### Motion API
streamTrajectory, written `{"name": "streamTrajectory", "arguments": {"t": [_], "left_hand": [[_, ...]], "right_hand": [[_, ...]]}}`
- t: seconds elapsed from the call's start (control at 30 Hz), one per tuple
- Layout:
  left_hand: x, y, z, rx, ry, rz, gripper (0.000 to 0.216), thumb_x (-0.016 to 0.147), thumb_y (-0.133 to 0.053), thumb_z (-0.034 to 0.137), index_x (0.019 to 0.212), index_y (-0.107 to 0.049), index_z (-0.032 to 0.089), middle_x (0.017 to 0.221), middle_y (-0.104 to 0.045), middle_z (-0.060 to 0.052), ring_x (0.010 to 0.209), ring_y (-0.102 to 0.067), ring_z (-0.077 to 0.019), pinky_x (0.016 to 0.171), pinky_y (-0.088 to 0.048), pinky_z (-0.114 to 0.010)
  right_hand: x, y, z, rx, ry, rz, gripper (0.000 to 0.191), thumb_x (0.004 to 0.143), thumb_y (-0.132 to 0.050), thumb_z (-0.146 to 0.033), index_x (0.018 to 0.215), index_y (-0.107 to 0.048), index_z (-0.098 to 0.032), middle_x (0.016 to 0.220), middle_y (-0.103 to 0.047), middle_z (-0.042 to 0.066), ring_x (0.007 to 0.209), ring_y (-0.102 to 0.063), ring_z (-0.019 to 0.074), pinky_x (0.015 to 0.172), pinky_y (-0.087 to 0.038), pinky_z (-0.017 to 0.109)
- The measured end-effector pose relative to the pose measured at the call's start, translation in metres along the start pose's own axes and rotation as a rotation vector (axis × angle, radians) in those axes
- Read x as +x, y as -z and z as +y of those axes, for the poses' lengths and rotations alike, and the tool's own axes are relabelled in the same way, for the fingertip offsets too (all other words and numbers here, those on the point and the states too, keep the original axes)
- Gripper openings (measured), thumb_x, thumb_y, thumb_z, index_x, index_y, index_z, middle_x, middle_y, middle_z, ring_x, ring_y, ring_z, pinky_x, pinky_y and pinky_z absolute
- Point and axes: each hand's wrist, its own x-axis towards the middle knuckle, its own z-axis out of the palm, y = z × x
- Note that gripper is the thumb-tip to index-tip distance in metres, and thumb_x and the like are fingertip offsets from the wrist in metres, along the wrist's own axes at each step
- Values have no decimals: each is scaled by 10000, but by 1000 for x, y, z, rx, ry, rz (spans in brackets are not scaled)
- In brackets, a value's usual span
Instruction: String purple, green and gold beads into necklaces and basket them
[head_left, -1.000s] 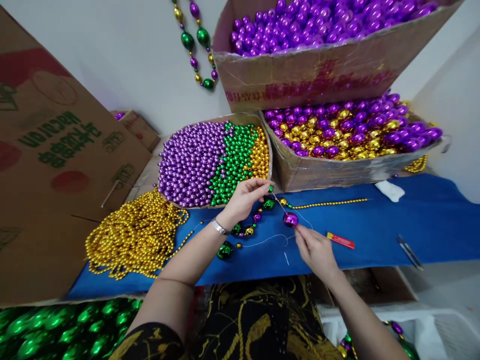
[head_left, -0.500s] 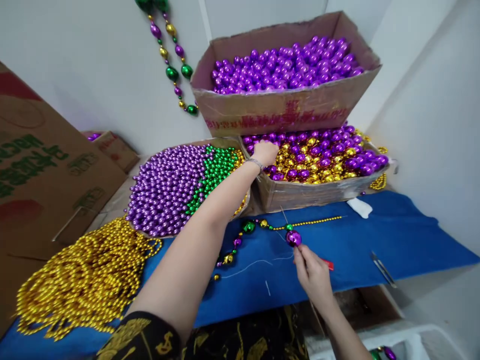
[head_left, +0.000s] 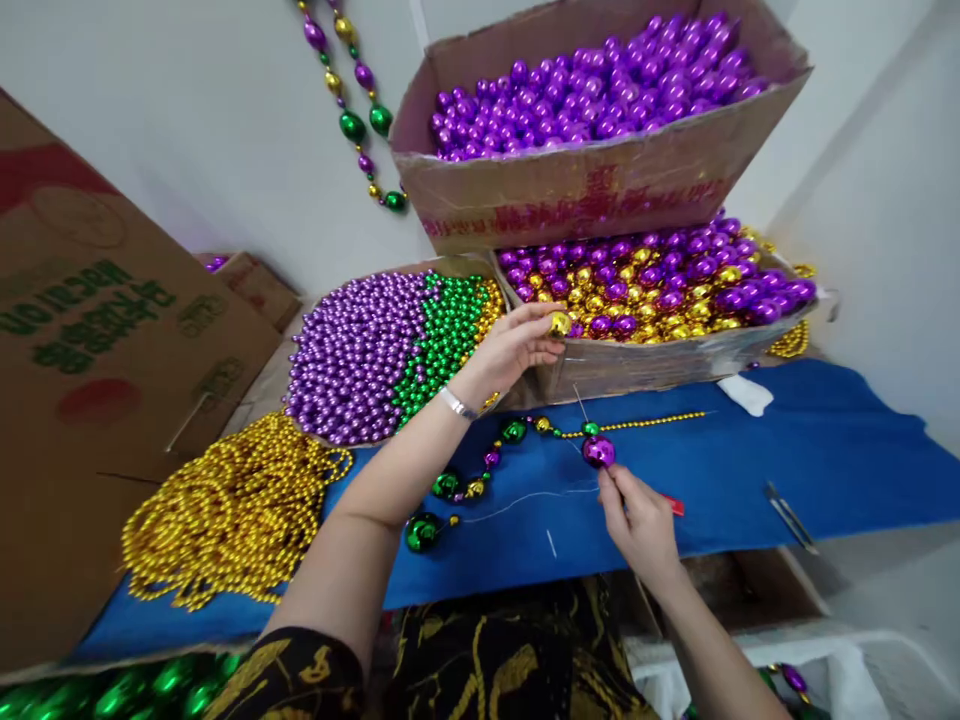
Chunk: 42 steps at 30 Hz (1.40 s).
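Note:
My left hand [head_left: 519, 347] holds a gold bead [head_left: 559, 324] between thumb and fingers, just off the front left corner of the box of mixed purple and gold beads [head_left: 645, 290]. Lower right, my right hand [head_left: 637, 520] pinches beneath a large purple bead [head_left: 598, 451]. A small green bead [head_left: 591, 429] sits above it on a thin needle [head_left: 580, 402] that points up. From there a beaded strand [head_left: 492, 459] of green, gold and purple curves left across the blue cloth, with a pale thread [head_left: 525, 501] and a big green bead [head_left: 424, 532] at its end.
A carton of purple beads [head_left: 600, 190] rests above the mixed box. Left of it, a box holds small purple and green beads [head_left: 360, 345]. Gold bead strings [head_left: 225, 510] lie heaped at left. Tweezers [head_left: 791, 518] and a white scrap [head_left: 746, 395] lie on the blue cloth [head_left: 847, 450].
My left hand has come out of the mixed bead box, back toward me, with a gold bead in its fingers. My right hand keeps its grip on the purple bead. The view has shifted slightly.

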Motion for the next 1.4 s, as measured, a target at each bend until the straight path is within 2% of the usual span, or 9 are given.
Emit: {"name": "streamTrajectory", "arguments": {"t": [0.07,0.17,0.3,0.4,0.6,0.83,1.07,1.3,1.4], "left_hand": [[-36,6,-14,-160,68,11,370,822,-698,328,1168,-625,216,910,-698,-34,813,-691,-141,767,-547,-275],[-73,15,-34,-236,53,52,384,783,-752,268,1150,-650,224,917,-706,-26,884,-704,-165,860,-560,-326],[-100,27,-49,-87,-78,104,372,781,-771,274,1142,-691,232,1054,-699,-41,915,-669,-147,851,-568,-315],[-112,36,-50,107,-192,106,475,732,-816,239,1184,-667,238,1138,-686,-52,994,-643,-147,867,-553,-280],[-126,47,-41,214,-195,124,404,725,-816,240,1095,-665,181,1133,-690,-76,994,-650,-150,882,-555,-290],[-131,45,-34,256,-151,107,429,715,-818,250,1116,-687,169,1114,-703,-77,949,-671,-151,865,-581,-304],[-132,44,-30,372,-188,117,391,743,-796,279,1109,-703,179,1141,-696,-86,995,-666,-172,874,-585,-323],[-132,45,-28,488,-296,-9,366,789,-766,280,1143,-701,219,1202,-658,-84,1115,-628,-193,991,-534,-370],[-134,39,-31,473,-300,-81,475,770,-786,252,1225,-649,238,1179,-651,-72,1066,-634,-173,960,-540,-346]], "right_hand": [[-2,-1,-5,2,33,-8,108,962,-518,-164,988,-622,-178,685,-682,15,559,-646,135,573,-489,235],[-5,-5,-10,-7,66,-40,105,958,-528,-155,987,-627,-171,688,-682,17,566,-648,140,586,-495,243],[-10,-12,-13,-15,102,-80,118,956,-531,-147,1007,-637,-157,755,-713,41,618,-678,152,627,-524,253],[-14,-16,-14,-27,138,-93,138,952,-537,-146,1042,-642,-144,822,-738,68,682,-707,171,666,-547,267],[-16,-19,-17,-34,178,-117,160,951,-533,-137,1067,-643,-138,854,-749,84,725,-721,183,678,-562,275],[-17,-19,-15,-88,203,-155,171,964,-507,-156,1065,-643,-137,863,-755,90,726,-727,193,679,-580,297],[-18,-16,-13,-104,216,-173,181,965,-498,-151,1067,-646,-132,877,-757,93,739,-727,189,686,-576,290],[-18,-15,-13,-187,245,-179,202,979,-476,-170,1061,-657,-131,815,-741,65,671,-687,165,644,-536,279],[-17,-16,-13,-277,270,-155,211,973,-482,-167,1060,-667,-116,758,-722,57,621,-652,166,626,-514,289]]}}
